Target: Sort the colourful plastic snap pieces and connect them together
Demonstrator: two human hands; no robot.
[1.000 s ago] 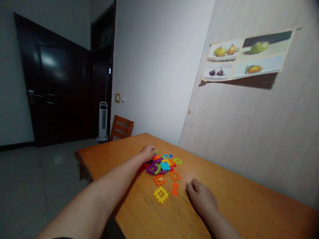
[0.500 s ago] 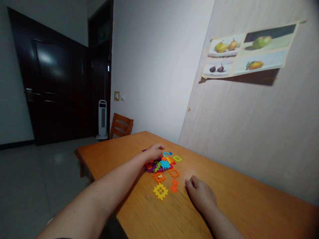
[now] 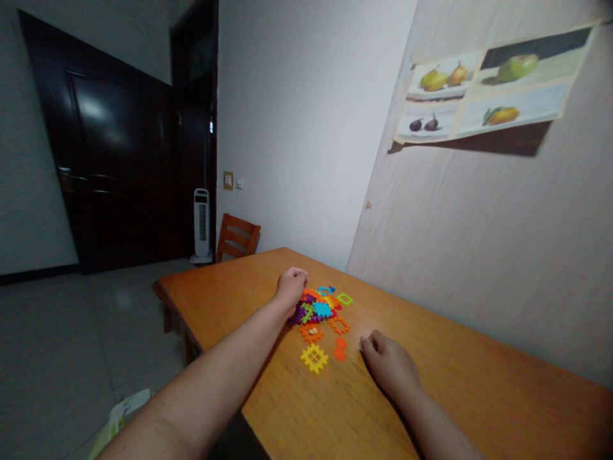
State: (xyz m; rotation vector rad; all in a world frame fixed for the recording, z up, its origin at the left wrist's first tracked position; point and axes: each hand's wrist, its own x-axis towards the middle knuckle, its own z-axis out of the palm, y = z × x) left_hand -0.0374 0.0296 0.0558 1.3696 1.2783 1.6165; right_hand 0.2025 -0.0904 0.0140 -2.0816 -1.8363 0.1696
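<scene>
My left hand is at the far left side of a pile of colourful plastic building pieces, its fingers curled in. Whatever those fingers may hold is hidden. Under and beside it lie purple and orange pieces, a green piece and a blue square piece. My right hand rests on the table right of the pile, closed in a loose fist, with nothing visible in it. Nearest to it is an orange rounded piece. A yellow window-like square and an orange frame lie in front of the pile.
The wooden table runs along the wall on the right. Behind its far left edge stands a wooden chair. A white tower fan is by the dark door. A fruit poster hangs on the wall.
My left hand has moved to the left and slightly farther away, uncovering more of the pile. My right hand stays where it was on the table. The view has shifted slightly.
</scene>
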